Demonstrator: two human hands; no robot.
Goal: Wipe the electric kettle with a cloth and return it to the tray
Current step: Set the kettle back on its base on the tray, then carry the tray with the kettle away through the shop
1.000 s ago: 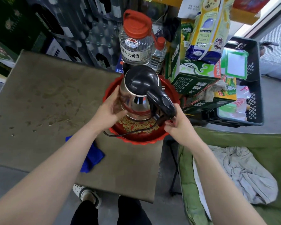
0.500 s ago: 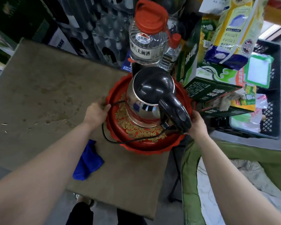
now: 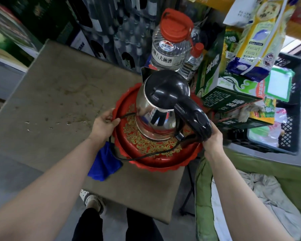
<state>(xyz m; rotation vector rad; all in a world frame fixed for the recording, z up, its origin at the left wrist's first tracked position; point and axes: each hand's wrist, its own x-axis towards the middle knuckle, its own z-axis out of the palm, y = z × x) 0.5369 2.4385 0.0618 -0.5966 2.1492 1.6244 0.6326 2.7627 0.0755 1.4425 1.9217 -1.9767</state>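
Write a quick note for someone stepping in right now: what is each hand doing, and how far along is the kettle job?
Left hand: grip on the tray's left rim, by the black cord.
Right hand: at the tray's right rim, under the kettle handle; its grip is hidden.
Kettle: upright in the tray on the table.
Blue cloth: on the table, beside the tray.
Done: kettle is in the tray.
Left: apparently nothing but letting go; wiping can't be judged.

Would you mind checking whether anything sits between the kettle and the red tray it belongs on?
Nothing visible does: the kettle already stands on the tray. Only its own black cord trails over the tray's near rim.
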